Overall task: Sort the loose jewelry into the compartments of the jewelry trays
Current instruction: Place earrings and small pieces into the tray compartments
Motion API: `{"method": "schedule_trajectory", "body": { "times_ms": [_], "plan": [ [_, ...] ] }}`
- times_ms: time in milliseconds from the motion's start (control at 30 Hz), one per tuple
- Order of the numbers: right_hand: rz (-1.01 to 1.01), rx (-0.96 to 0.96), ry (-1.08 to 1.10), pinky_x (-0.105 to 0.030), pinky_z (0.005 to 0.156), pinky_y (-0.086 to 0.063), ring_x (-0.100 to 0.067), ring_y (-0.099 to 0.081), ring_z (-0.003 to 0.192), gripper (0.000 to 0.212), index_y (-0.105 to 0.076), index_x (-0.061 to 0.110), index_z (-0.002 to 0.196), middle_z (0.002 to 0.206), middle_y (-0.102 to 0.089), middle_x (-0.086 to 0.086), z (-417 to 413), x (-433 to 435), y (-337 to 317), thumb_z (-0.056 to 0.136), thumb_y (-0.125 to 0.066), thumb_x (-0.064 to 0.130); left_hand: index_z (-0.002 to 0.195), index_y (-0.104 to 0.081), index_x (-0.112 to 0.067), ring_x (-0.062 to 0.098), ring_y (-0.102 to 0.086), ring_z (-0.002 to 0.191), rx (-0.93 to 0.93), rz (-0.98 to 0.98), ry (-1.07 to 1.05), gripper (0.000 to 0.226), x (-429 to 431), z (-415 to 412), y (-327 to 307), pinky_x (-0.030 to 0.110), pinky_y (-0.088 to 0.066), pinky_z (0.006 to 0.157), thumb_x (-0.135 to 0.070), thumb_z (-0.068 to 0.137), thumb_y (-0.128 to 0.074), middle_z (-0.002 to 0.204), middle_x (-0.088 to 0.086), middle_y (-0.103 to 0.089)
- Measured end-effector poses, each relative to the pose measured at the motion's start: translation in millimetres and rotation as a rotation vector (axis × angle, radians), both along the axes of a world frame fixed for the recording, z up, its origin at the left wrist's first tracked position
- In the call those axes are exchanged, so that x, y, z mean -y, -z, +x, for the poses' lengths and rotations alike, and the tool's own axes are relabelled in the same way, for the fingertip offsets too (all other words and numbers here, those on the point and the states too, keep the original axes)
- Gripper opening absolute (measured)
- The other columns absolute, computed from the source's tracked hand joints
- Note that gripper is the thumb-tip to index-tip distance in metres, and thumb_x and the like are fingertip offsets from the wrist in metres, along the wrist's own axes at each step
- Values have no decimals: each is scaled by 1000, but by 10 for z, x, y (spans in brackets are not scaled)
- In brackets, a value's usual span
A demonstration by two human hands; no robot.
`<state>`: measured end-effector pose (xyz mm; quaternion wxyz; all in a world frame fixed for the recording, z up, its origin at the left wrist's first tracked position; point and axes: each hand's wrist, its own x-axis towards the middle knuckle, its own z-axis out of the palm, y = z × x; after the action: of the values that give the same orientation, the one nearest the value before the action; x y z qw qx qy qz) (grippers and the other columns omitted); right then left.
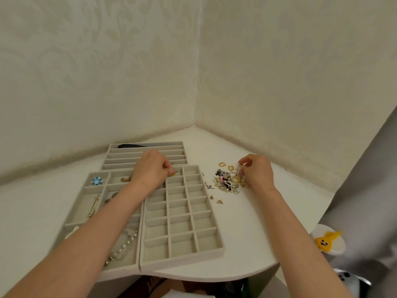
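Right of the grid tray, the loose jewelry pile lies just under your right hand, whose curled fingers pinch a small piece from it, while your left hand pinches a small yellow item over the tray's far compartments.

Forearms bare to frame edge; left hand and right hand bare too; dark cloth at lap, blurred.
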<state>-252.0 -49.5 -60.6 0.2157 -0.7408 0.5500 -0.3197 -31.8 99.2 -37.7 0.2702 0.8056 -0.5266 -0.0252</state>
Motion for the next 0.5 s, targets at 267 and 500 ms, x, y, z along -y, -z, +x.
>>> {"method": "schedule_trajectory", "body": {
  "times_ms": [267, 500],
  "plan": [
    [-71, 395, -243, -19, 69, -43, -10, -57, 78, 20, -67, 23, 94, 88, -65, 0, 92, -204, -150, 80, -69, 9, 87, -65, -21, 16, -49, 99, 62, -112, 41, 9, 5, -107, 21, 29, -42, 80, -26, 81, -69, 94, -3, -53],
    [-57, 297, -642, -13, 77, -41, -9, -57, 83, 30, -67, 28, 99, 90, -64, 5, 404, -532, -154, 78, -73, 8, 100, -58, -28, 9, -57, 86, -180, -239, 217, 21, 25, -289, -4, 31, -48, 79, -24, 82, -67, 89, -15, -64]
  ]
}}
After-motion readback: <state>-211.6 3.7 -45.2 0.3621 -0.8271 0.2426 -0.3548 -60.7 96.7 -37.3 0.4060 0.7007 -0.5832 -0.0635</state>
